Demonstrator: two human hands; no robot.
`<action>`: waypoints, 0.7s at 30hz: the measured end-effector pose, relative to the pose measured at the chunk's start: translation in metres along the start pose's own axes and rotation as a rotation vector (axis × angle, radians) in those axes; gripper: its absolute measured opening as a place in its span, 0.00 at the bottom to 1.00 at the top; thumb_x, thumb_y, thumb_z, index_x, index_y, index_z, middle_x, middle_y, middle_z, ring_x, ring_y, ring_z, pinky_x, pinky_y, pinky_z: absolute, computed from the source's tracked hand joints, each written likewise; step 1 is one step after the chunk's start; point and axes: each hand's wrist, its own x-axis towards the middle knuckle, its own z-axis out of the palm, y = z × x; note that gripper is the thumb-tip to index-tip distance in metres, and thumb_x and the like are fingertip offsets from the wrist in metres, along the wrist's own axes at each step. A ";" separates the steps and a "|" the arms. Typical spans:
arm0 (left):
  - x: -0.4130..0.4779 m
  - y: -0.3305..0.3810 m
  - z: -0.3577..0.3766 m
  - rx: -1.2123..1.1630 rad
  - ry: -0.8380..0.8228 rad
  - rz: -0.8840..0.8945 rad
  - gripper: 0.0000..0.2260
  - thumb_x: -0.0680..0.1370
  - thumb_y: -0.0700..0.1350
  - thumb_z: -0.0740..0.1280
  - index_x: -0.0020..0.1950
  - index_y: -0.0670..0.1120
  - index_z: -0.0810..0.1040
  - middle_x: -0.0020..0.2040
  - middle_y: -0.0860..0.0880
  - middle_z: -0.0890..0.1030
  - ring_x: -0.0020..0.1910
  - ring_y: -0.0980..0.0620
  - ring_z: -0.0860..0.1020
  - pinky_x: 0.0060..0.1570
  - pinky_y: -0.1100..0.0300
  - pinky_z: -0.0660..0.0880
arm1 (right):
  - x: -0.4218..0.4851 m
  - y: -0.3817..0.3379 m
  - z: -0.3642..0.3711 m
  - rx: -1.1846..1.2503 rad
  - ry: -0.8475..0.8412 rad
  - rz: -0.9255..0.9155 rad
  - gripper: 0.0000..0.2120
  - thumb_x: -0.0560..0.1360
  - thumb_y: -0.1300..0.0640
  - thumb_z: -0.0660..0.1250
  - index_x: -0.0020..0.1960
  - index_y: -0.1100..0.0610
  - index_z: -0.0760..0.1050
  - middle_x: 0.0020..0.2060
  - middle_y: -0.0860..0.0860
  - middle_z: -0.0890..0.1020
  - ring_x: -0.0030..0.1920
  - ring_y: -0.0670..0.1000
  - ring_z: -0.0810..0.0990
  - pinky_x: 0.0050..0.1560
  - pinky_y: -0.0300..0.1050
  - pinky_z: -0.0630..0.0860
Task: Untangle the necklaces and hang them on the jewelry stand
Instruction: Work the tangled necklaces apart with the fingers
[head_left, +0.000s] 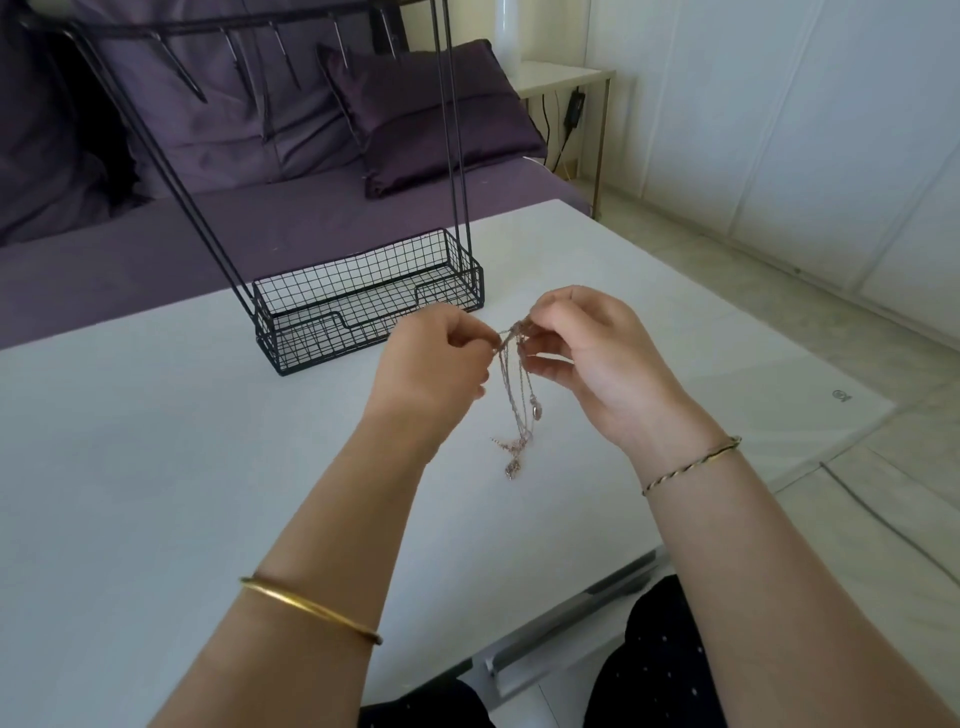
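Necklaces (517, 400) are pinched in a tangled bunch between left hand (434, 364) and right hand (597, 358) above the table (156, 441), near the jewelry stand (363, 296).

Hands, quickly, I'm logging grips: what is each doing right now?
Left hand: closed, pinching the tangled necklaces.
Right hand: closed, pinching the same necklaces.

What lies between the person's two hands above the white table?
In the head view, a tangled bunch of thin metal necklace chains, pinched by the left hand and the right hand, hangs there.
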 end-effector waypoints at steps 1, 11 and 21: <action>0.001 0.000 0.000 -0.071 0.022 -0.036 0.08 0.77 0.36 0.61 0.44 0.44 0.78 0.39 0.49 0.79 0.38 0.53 0.78 0.49 0.51 0.80 | 0.000 0.000 -0.001 -0.054 0.007 -0.013 0.09 0.75 0.66 0.61 0.37 0.58 0.72 0.31 0.50 0.76 0.32 0.48 0.75 0.40 0.43 0.76; 0.007 0.001 -0.007 -0.664 0.006 -0.296 0.09 0.79 0.35 0.57 0.43 0.44 0.74 0.31 0.50 0.70 0.30 0.53 0.72 0.41 0.59 0.75 | -0.004 0.003 0.004 -0.472 -0.093 -0.005 0.06 0.71 0.60 0.62 0.37 0.61 0.72 0.31 0.52 0.74 0.32 0.50 0.72 0.39 0.45 0.71; 0.004 -0.007 -0.003 0.139 0.158 0.045 0.04 0.75 0.40 0.62 0.44 0.46 0.77 0.32 0.53 0.72 0.29 0.53 0.69 0.31 0.61 0.66 | 0.000 0.002 0.009 0.033 0.038 0.020 0.11 0.74 0.66 0.61 0.35 0.56 0.70 0.30 0.50 0.77 0.29 0.47 0.74 0.34 0.40 0.74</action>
